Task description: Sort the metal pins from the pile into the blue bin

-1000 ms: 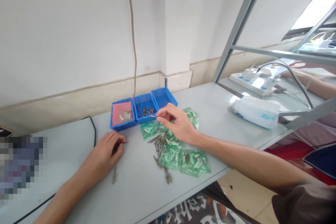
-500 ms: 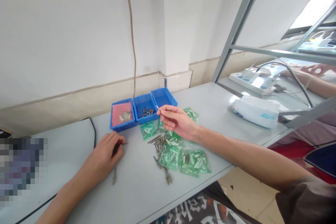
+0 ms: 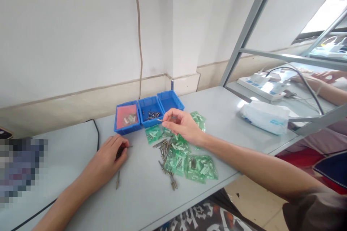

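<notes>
The left hand (image 3: 107, 159) rests curled on the table (image 3: 238, 94), fingers closed on what looks like a thin pin (image 3: 127, 147). Three blue bins (image 3: 148, 111) follow. The right hand (image 3: 182, 126) pinches one small metal pin (image 3: 159, 120) beside the middle bin.

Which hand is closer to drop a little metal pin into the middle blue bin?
Probably the right hand: it pinches a small metal pin beside the middle blue plastic bin. The left hand rests farther away.
</notes>
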Demonstrator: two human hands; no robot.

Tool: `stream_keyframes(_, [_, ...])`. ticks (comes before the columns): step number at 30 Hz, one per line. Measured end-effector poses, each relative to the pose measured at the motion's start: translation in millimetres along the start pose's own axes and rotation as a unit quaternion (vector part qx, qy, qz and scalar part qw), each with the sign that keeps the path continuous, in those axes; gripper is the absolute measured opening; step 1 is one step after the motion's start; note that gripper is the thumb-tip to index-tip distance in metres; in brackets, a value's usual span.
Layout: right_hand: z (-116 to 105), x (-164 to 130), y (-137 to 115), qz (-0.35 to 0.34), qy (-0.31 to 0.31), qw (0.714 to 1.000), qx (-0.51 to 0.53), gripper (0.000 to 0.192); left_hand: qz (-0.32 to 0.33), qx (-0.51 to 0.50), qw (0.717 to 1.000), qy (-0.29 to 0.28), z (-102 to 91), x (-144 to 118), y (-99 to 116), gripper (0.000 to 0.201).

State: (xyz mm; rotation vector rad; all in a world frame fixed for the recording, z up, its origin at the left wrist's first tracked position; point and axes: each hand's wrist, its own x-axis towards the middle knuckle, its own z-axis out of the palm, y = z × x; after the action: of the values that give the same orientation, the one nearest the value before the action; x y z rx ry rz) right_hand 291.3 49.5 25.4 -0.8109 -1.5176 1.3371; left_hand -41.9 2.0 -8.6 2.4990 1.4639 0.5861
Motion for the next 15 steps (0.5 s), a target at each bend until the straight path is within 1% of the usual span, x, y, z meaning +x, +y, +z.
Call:
stream_keyframes(2, [0.9,-2.0,1.2,-0.029,0.007,0.998,-0.051,0.024,-0.002,0.000,1.000,0.000,1.4,-0.5,-1.9,0.014])
stream_keyframes(5, [2.3,-4.0,1.9,-0.047,0.009,0.996,-0.075,0.021,-0.002,0.002,1.000,0.000,3.0,-1.2,-4.7,0.013])
stream_keyframes(7, [3.1,-4.4,1.0,-0.042,0.001,0.997,-0.060,0.021,0.002,0.002,1.000,0.002,3.1,-1.4,-5.2,0.013])
stream_keyframes(10, [4.1,-4.3,-2.4,-0.013,-0.012,1.000,-0.020,0.023,-0.001,0.001,1.000,0.004,2.1,-1.4,-3.6,0.014])
stream_keyframes(15, [6.0,-3.0,-7.1,0.027,-0.002,0.999,0.043,0.025,0.000,0.004,1.000,0.007,0.8,-1.0,-1.1,0.015])
